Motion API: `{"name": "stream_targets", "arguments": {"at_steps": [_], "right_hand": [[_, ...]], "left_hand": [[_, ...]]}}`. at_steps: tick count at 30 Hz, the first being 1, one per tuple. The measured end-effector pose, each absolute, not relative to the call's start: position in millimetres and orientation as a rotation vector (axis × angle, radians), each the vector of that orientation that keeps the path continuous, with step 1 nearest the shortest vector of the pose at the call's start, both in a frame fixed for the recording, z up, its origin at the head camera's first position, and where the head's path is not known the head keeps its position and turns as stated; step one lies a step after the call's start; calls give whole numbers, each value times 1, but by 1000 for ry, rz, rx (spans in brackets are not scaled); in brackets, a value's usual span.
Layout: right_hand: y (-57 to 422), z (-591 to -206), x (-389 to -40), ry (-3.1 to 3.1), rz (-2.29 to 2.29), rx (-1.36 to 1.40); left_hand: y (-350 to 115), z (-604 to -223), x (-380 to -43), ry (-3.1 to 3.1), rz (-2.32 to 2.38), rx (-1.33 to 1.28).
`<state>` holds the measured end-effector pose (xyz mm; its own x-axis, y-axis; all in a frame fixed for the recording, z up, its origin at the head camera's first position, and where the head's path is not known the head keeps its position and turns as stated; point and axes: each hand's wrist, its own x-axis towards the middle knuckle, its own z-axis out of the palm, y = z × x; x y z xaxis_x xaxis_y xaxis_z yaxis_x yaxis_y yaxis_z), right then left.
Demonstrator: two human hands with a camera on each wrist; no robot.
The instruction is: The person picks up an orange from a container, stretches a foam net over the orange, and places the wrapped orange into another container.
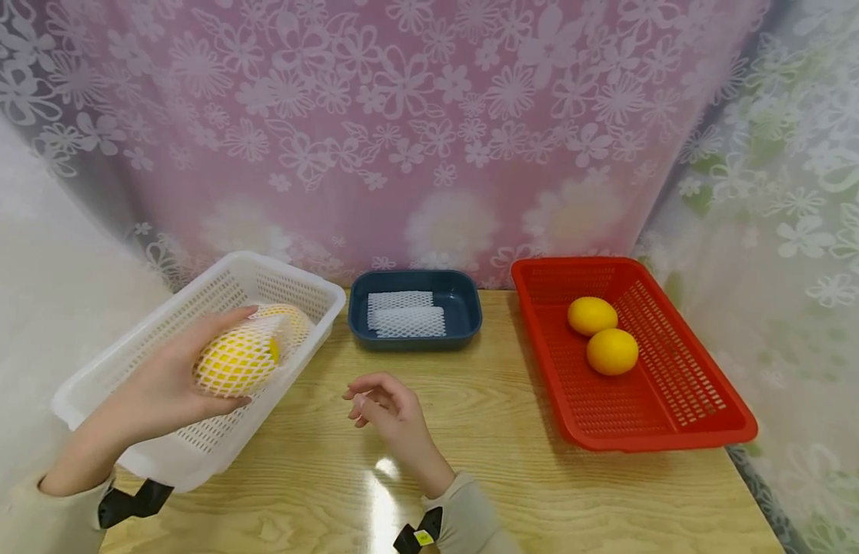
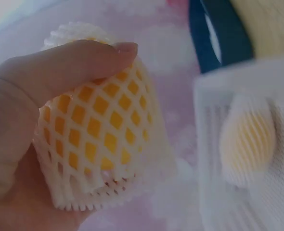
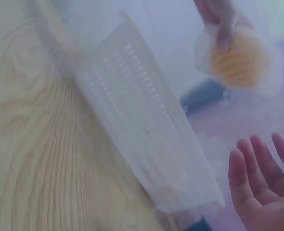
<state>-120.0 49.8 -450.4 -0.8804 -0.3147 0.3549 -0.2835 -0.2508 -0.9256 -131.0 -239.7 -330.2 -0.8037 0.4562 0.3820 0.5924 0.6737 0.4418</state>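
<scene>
My left hand [image 1: 162, 373] grips a yellow fruit in a white foam net [image 1: 237, 362], held over the white basket. In the left wrist view the thumb lies across the net, whose open end points down. A second netted fruit [image 2: 249, 144] lies inside the white basket [image 2: 277, 72], mostly behind the held one in the head view. My right hand [image 1: 391, 408] is over the table at the middle, fingers loosely bent and holding nothing. Two bare yellow fruits [image 1: 612, 352] lie touching in the red basket [image 1: 550, 385] at the right.
A dark blue tray [image 1: 415, 344] stands at the back centre with white foam nets [image 1: 410, 322] lying in it. All three containers are on a wooden table [image 1: 484, 431]. A pink flowered curtain [image 1: 401, 138] hangs behind the table.
</scene>
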Motion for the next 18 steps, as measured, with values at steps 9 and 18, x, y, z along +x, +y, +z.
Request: {"name": "stream_targets", "arguments": {"at_steps": [9, 18], "right_hand": [[22, -443, -105, 2198, -2074, -879], [-2, -454, -95, 2482, -1565, -1196]], "left_hand": [[-286, -362, -169, -2624, -582, -1040], [-312, -386, -191, -2803, -282, -1173]]}}
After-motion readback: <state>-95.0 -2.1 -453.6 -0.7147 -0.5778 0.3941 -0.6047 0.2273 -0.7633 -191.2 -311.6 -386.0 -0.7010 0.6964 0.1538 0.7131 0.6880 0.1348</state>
